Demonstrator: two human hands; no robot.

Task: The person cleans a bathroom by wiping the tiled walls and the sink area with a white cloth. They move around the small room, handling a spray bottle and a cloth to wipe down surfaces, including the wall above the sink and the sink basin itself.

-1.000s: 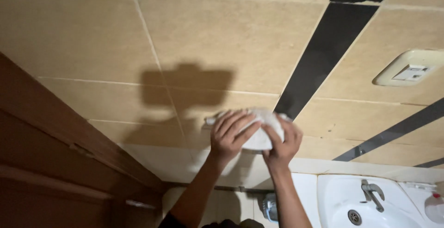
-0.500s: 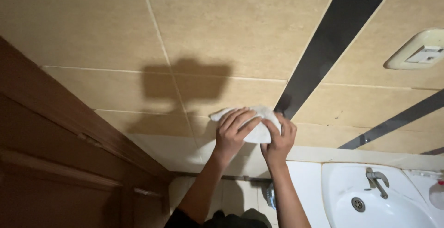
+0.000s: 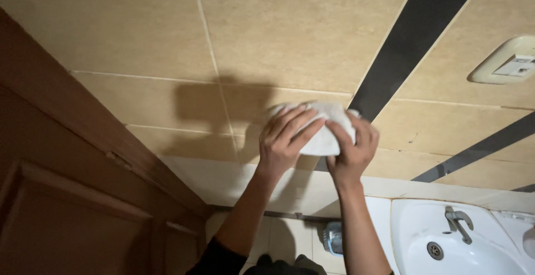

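Both hands press a white cloth [image 3: 323, 130] flat against the tiled wall [image 3: 290, 35], just left of the black diagonal stripe [image 3: 412, 41] and on the tile row above the pale band that meets the sink [image 3: 446, 241].

Left hand [image 3: 287, 141]: fingers spread over the cloth's left and upper part, palm down. That's a press, not a pinch; no closed grip on it.
Right hand [image 3: 354, 152]: comes from below, thumb and fingers wrapped around the cloth's lower-right bunch. Grip is clenched on the cloth.

Handling judgement:
- Cloth looks soft, limp and light. It is bunched into a pad and holds no shape of its own.
- Not fragile. It can be squeezed or folded freely.
- Can't tell if it is damp or dry. If wet, it likely slides easily on the glazed tile and may drip.
- On a vertical wall nothing carries it. Only hand pressure keeps it there; if both hands let go, it drops.
- Best hold: gather the loose edges into the palm, as the right hand does, and keep flat fingers on the back for even pressure.
- Loose corners could catch on the grout lines [image 3: 209, 41].

Nearby: wood door frame [image 3: 83, 119] on the left, well apart; switch plate [image 3: 507, 60] upper right; tap [image 3: 460, 222] on the sink.
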